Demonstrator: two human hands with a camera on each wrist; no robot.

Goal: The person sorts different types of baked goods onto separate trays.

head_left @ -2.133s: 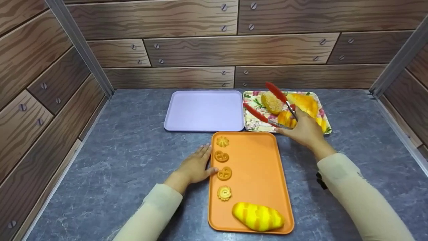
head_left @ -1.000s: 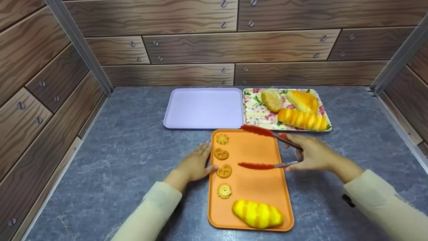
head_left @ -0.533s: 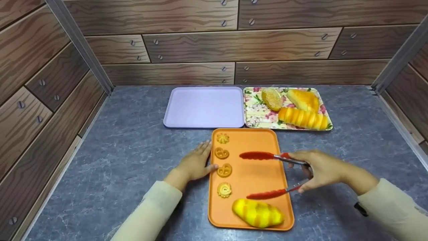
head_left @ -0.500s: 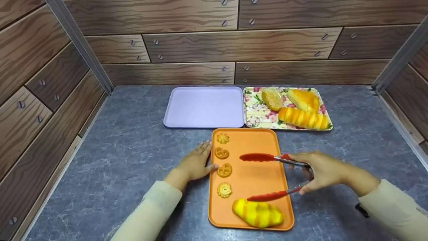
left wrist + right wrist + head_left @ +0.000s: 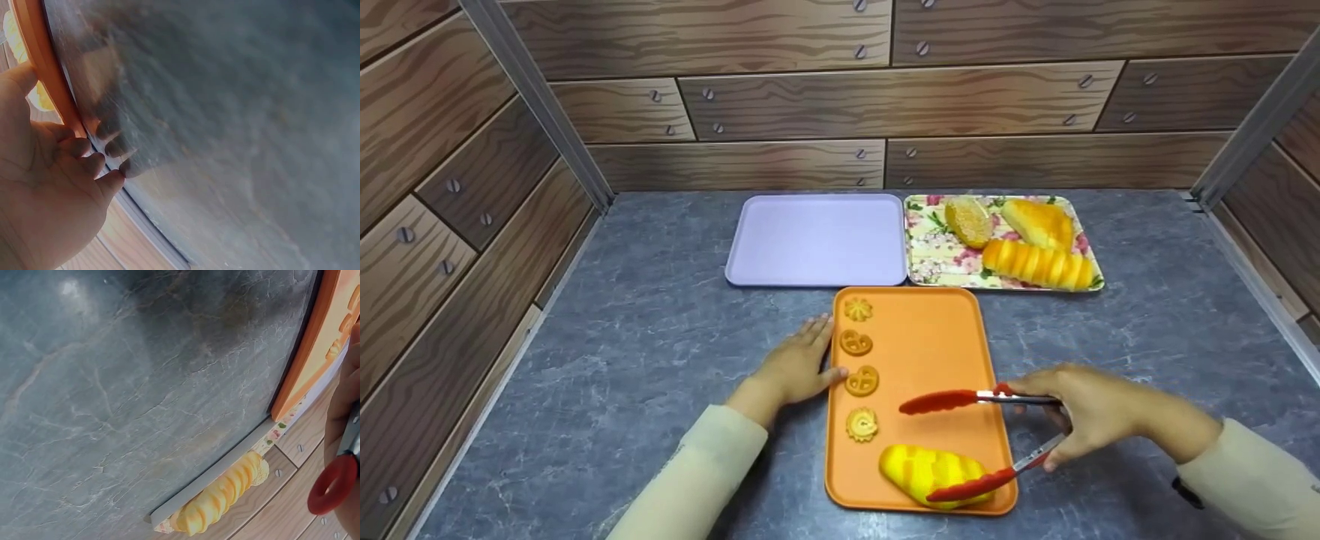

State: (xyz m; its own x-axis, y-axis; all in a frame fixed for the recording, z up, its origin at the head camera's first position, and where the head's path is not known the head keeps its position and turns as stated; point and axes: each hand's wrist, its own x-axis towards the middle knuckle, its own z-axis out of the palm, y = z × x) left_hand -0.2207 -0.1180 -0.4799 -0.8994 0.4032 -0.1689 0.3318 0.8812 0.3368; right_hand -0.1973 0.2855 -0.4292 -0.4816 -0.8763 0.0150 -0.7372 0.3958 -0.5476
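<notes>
My right hand [image 5: 1099, 409] holds red-tipped metal tongs [image 5: 937, 402], their arms spread wide. One tip hovers over the bare middle of the orange tray [image 5: 934, 322]; the other overlaps the yellow striped bread loaf [image 5: 911, 465] at the near end. Whether that tip touches the loaf I cannot tell. In the right wrist view the red ring of the tongs shows beside my hand [image 5: 340, 408]. My left hand [image 5: 793, 371] rests along the tray's left edge, fingers extended, thumb over the rim. Several small biscuits, including a pretzel biscuit [image 5: 856, 343], line the tray's left side.
Behind the orange tray lies a lilac tray [image 5: 817, 240]. To its right a floral tray [image 5: 934, 270] carries a sesame bun [image 5: 969, 223], a wedge-shaped bread [image 5: 1039, 223] and a ridged loaf [image 5: 1039, 265]. Wood-patterned walls [image 5: 787, 109] enclose the grey table [image 5: 645, 300].
My right hand has brought the tongs from above the floral tray toward me, over the orange tray to the yellow loaf, spreading their arms wider. My left hand has stayed put.
</notes>
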